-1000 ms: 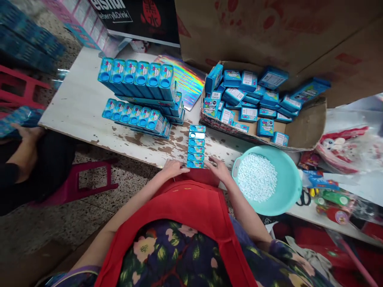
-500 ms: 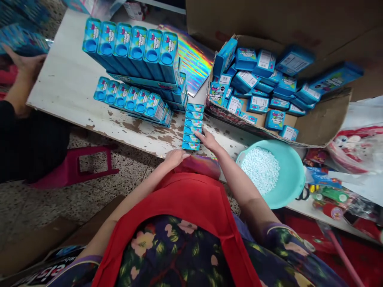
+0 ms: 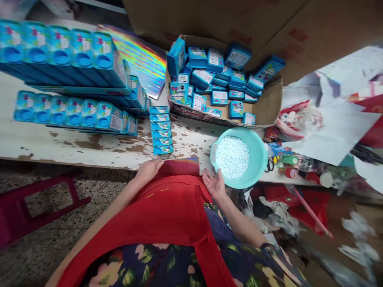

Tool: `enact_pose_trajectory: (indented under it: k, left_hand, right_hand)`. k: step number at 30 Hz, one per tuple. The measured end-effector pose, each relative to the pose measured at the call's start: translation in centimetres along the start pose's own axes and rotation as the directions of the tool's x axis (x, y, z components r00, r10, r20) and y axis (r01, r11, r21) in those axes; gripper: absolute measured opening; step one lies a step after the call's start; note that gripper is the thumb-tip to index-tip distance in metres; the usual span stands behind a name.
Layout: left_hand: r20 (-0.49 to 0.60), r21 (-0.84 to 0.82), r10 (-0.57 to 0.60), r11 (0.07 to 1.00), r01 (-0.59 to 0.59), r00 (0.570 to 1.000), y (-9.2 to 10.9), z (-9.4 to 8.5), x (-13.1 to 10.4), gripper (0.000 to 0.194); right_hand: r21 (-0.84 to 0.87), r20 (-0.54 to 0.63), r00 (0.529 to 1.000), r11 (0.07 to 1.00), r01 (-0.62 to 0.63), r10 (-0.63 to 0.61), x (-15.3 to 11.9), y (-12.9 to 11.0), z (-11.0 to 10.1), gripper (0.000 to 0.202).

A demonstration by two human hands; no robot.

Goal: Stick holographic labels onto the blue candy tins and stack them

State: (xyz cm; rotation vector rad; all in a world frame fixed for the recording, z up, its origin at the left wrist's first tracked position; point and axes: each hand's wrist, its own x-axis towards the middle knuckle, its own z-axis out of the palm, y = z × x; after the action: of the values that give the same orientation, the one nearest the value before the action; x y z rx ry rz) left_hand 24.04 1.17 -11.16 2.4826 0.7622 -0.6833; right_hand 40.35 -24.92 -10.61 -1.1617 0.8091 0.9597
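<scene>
Shiny sheet (image 3: pixel 179 167) lies at the table edge between both hands

I have the sheet low in the middle of my head view, reddish across most of its face, lying along the front edge of the worn white table (image 3: pixel 196 137), just above the red apron (image 3: pixel 161 219). At its left end is the left hand (image 3: pixel 148 170), back upward, fingers close together and bent a little, their tips meeting the sheet. I can't tell from here whether they grip it or only rest there.

Near the other end I see the right hand (image 3: pixel 214 184), palm turned up, fingers spread, with nothing in it. Its thumb overlaps the rim of the turquoise basin (image 3: pixel 259 153) in my view; I can't tell if they touch. White pellets (image 3: pixel 231 157) fill the basin's left part.

Just beyond the sheet I get a row of six small blue boxes (image 3: pixel 161 130), packed side by side. To their left stand more blue boxes in ranks: a front line of short boxes (image 3: pixel 67 109) and, behind it, tall boxes (image 3: pixel 60 52) cut off by my frame. Iridescent sheets (image 3: pixel 140 59) lie farther back.

Behind the basin, a low carton (image 3: pixel 272 105) holds a jumble of blue packs (image 3: pixel 220 79). To the right of the basin I pick out scissors (image 3: pixel 270 164) and a plastic bag (image 3: pixel 302 119). A magenta stool (image 3: pixel 26 207) stands at the lower left.
</scene>
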Motion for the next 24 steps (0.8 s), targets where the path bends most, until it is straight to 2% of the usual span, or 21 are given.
enact_pose_trajectory:
  k: [2,4,7,9,11,13,15,16,17,18,20,22,24]
  left_hand:
    - [0.022,0.001,-0.018,1.000,0.018,1.000,0.0,0.0,0.3,0.044]
    - [0.039,-0.001,-0.009,1.000,0.009,0.999,-0.1,0.0,0.6,0.045]
    - [0.049,-0.013,0.012,1.000,-0.011,0.999,-0.3,0.1,0.9,0.046]
    - [0.047,-0.019,0.003,1.000,-0.002,0.999,-0.4,0.2,1.1,0.047]
    - [0.050,-0.011,0.000,1.000,0.001,0.999,-0.2,0.0,1.2,0.047]
    - [0.061,0.016,0.019,1.000,-0.020,0.998,0.3,-0.5,1.1,0.046]
    - [0.070,0.047,0.052,0.997,-0.055,0.996,1.0,-1.2,0.8,0.042]
    - [0.070,0.053,0.070,0.996,-0.074,0.995,1.3,-1.6,0.7,0.040]
    - [0.065,0.049,0.091,0.994,-0.094,0.994,1.8,-1.9,0.6,0.039]
    - [0.061,0.032,0.116,0.992,-0.119,0.991,2.2,-2.1,0.5,0.038]
    - [0.044,-0.039,0.172,0.985,-0.170,0.984,3.3,-2.3,0.7,0.040]
    - [0.017,-0.142,0.233,0.963,-0.228,0.972,4.7,-2.1,1.4,0.043]
    - [0.009,-0.221,0.294,0.933,-0.285,0.956,6.2,-1.7,2.6,0.042]
  right_hand:
    - [0.145,-0.046,0.999,0.989,0.013,-0.006,0.3,-0.5,-0.1,0.026]
    - [0.220,-0.117,0.993,0.974,0.052,-0.027,0.4,-1.1,-0.8,0.020]
    - [0.239,-0.251,0.967,0.964,0.117,-0.055,0.5,-1.7,-3.1,0.016]
    - [0.195,-0.278,0.957,0.970,0.145,-0.087,0.4,-1.9,-4.8,0.016]
    - [0.089,-0.193,0.973,0.986,0.143,-0.124,-0.1,-1.6,-5.8,0.027]
    - [-0.131,-0.032,0.990,0.983,0.132,-0.137,-1.0,-1.2,-5.7,0.044]
    - [-0.429,0.139,0.977,0.879,0.209,-0.165,-2.2,-1.2,-4.7,0.051]
    - [-0.557,0.215,0.952,0.773,0.304,-0.219,-2.6,-1.3,-4.0,0.050]
    - [-0.646,0.297,0.907,0.637,0.420,-0.297,-3.0,-1.6,-3.1,0.046]
    - [-0.692,0.383,0.842,0.487,0.534,-0.379,-3.2,-2.0,-2.2,0.041]
    - [-0.687,0.551,0.666,0.179,0.704,-0.503,-2.9,-2.7,-0.2,0.031]
    - [-0.616,0.697,0.478,-0.104,0.781,-0.535,-1.9,-2.9,1.5,0.027]
    - [-0.540,0.796,0.335,-0.342,0.769,-0.504,-0.3,-2.4,2.9,0.029]
